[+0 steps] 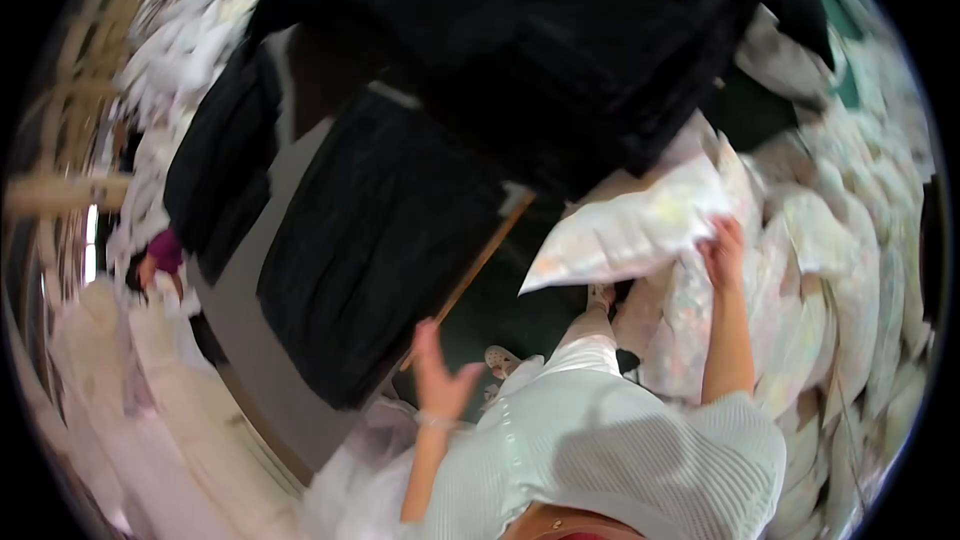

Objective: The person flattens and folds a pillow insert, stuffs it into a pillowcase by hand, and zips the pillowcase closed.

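Observation:
My right hand (722,250) is closed on the right end of a white pillow (625,225) with faint pastel patches. The pillow hangs tilted above the floor, beside a heap of similar ones. Near the table's wooden edge, my left hand (443,380) is open, fingers and thumb apart, with nothing in it. Closest to that hand lies a black pillow-shaped piece (375,240) on the grey table (225,315). A second black piece (225,155) lies farther left, and a large black pile (560,50) rises at the far end.
Pale stuffed pillows (800,270) are heaped close on my right. White bundles (185,380) line the table's left side, where another person's hand and purple sleeve (163,252) show. The green floor (500,300) is visible between table and heap, with my shoes on it.

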A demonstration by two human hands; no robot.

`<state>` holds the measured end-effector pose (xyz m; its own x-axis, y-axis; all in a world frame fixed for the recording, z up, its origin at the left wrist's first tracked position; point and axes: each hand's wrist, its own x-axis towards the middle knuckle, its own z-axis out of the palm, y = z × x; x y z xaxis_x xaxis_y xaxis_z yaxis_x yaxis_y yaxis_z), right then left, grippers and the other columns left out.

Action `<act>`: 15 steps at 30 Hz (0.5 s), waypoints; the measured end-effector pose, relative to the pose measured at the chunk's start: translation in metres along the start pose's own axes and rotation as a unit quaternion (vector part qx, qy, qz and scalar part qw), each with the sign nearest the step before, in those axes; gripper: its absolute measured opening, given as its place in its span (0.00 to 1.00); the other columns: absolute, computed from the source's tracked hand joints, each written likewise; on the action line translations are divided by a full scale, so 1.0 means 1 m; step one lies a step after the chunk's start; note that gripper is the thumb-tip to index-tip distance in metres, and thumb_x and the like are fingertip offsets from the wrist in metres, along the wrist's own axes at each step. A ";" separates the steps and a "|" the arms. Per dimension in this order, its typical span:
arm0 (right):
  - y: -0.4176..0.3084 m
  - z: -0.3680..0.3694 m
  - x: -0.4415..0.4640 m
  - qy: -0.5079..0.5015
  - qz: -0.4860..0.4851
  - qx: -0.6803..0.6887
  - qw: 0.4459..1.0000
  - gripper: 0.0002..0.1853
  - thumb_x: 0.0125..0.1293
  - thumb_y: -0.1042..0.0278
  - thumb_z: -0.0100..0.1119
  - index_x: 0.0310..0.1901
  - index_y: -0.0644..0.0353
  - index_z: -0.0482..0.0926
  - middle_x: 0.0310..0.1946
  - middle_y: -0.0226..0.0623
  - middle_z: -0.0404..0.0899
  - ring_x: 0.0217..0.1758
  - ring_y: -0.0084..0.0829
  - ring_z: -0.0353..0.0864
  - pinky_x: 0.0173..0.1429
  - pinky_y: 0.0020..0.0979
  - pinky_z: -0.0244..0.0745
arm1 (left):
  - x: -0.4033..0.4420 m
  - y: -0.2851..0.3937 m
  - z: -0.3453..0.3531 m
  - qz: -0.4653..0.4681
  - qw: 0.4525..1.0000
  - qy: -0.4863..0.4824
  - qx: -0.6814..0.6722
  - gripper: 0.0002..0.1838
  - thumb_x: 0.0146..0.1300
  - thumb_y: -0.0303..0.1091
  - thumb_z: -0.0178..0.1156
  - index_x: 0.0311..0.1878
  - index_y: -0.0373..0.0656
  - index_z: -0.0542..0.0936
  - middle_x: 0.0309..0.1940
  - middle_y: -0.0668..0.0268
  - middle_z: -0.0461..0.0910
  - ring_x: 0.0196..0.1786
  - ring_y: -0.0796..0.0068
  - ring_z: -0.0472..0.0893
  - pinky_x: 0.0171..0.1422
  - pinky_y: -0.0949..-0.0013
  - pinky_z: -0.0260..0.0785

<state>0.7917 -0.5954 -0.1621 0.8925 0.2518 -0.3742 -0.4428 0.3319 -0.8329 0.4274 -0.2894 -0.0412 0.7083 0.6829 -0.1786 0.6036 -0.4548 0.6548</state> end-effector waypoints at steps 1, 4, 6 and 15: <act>-0.009 0.008 -0.031 0.001 -0.052 0.050 0.997 0.06 0.68 0.70 0.58 0.44 0.53 0.75 0.34 0.25 0.75 0.32 0.18 0.73 0.29 0.23 0.70 | 0.000 0.017 0.010 0.065 0.997 -0.046 0.000 0.59 0.41 0.39 0.78 0.74 0.36 0.54 0.76 0.49 0.51 0.78 0.50 0.52 0.79 0.55 0.49; -0.028 0.036 -0.099 -0.121 -0.151 0.115 0.974 0.11 0.66 0.70 0.60 0.49 0.55 0.76 0.37 0.28 0.80 0.34 0.24 0.79 0.31 0.31 0.75 | 0.001 -0.017 0.034 0.191 0.968 -0.153 -0.048 0.59 0.50 0.50 0.74 0.76 0.38 0.49 0.75 0.45 0.51 0.77 0.48 0.54 0.78 0.55 0.50; -0.031 0.094 -0.152 -0.161 -0.214 0.086 0.960 0.10 0.66 0.70 0.60 0.48 0.55 0.76 0.37 0.30 0.80 0.34 0.26 0.79 0.32 0.32 0.75 | -0.004 -0.056 0.029 0.194 0.964 -0.176 -0.035 0.57 0.52 0.51 0.72 0.76 0.38 0.49 0.75 0.45 0.52 0.77 0.49 0.54 0.78 0.55 0.51; 0.068 0.409 -0.413 -0.454 -0.583 -0.215 0.639 0.08 0.65 0.68 0.61 0.45 0.58 0.80 0.38 0.37 0.83 0.34 0.37 0.83 0.37 0.38 0.78 | -0.013 -0.200 -0.207 0.068 0.711 0.046 -0.699 0.50 0.60 0.54 0.64 0.76 0.39 0.51 0.74 0.46 0.55 0.76 0.50 0.57 0.77 0.55 0.52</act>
<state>0.3577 -0.3055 0.1028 0.0906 0.5501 0.8302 0.7157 0.5437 -0.4383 0.2217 -0.0886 -0.0180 0.6589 0.7513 -0.0375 -0.4667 0.4473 0.7630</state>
